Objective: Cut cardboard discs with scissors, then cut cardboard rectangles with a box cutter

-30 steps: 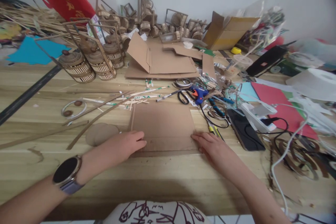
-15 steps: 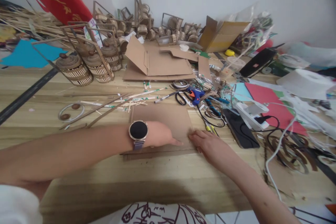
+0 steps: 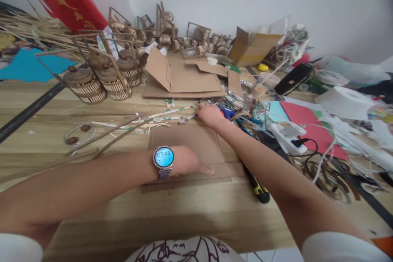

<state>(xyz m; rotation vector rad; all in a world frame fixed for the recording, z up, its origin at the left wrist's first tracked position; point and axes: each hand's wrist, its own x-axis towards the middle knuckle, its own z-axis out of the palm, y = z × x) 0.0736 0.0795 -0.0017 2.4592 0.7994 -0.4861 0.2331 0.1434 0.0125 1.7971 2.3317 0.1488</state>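
Note:
A brown cardboard sheet [image 3: 184, 135] lies on the wooden table in front of me, with a narrower cardboard strip [image 3: 225, 170] across its near side. My left hand [image 3: 186, 159], wearing a watch, rests on the cardboard with the thumb stretched to the right; its other fingers are mostly hidden. Beyond the sheet's far edge, my right hand [image 3: 210, 114] bends its fingers over the far end of a slim silver-grey pen [image 3: 186, 120], its fingertips partly hidden. A blue glue gun [image 3: 227, 112] lies beside that hand. Below my right forearm is a black-and-yellow utility knife [image 3: 259, 190].
Bamboo strips [image 3: 153, 120] and a white ring [image 3: 69, 136] lie to the left. Lidded baskets [image 3: 84, 84] stand behind them. Folded cardboard [image 3: 196, 82] occupies the back middle. A power strip [image 3: 288, 137], cables and red paper [image 3: 302, 123] crowd the right.
My right hand has left the cardboard's right edge and reached forward to the pen. My left hand stays on the sheet. The watch face has lit up, and the utility knife shows more.

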